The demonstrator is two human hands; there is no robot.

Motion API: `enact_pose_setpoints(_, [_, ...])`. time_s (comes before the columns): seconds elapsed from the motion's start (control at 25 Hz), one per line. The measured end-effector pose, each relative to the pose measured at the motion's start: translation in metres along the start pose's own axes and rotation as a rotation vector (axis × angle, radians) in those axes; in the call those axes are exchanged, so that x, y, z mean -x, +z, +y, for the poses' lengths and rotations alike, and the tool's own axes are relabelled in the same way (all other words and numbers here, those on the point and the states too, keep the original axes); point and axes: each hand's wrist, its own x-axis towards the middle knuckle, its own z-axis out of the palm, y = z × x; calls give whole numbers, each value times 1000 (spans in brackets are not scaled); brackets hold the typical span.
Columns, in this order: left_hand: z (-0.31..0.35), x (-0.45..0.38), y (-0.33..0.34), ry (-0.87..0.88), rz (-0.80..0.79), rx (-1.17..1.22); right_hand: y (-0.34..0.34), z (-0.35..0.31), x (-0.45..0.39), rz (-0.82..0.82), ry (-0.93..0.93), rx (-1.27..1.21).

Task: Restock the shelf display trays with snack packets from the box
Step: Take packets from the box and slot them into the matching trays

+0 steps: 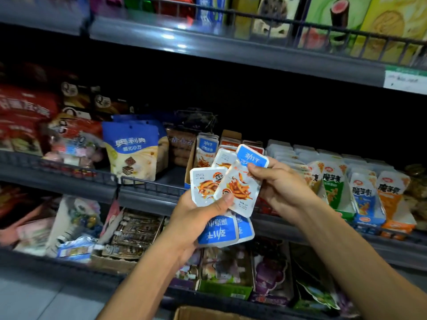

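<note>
Your left hand (196,218) grips a fanned stack of packets (217,232), thumb pressed across the top one; they are white with blue ends and a picture of orange strips, and the blue-end characters face you upside down.

Your right hand (279,183) pinches one packet (240,181) of the same kind between thumb and fingers near its blue end, overlapping the stack, held in front of the middle shelf.

Tray (191,158), cardboard, on the middle shelf just behind your hands: matching packets stand upright in it, the front one with a blue top.

Box (196,314): only a brown cardboard edge shows at the bottom of the view, below your forearms.

Left of the tray: blue-and-cream pouch (132,151) printed 奥利奥 with a layered square cake pictured.

Right of your hands: white packets in rows, then green (332,188), blue (364,199) and orange cartons (392,199), each reading 魔芋爽.

Far left: red bags (25,112), writing blurred.

Top shelf: tall boxes behind a wire rail (300,24); a price label (405,80) on the shelf edge, illegible.

Lower shelf: mixed packets, print too blurred to read.
</note>
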Motion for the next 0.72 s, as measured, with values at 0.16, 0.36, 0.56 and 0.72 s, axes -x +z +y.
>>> enact_pose_setpoints(0.16, [12, -1, -11, -8, 37, 53, 11, 0, -16, 42, -18, -14])
enact_pose_setpoints(0.36, [22, -26, -50, -1, 296, 96, 16, -5, -65, 354, -181, 208])
enact_pose_setpoints(0.56, [10, -45, -70, -49, 420, 189, 46, -14, -146, 419, -516, 752])
enact_pose_setpoints(0.72, [18, -52, -73, -71, 347, 203, 67, 10, -193, 329, -452, 1178])
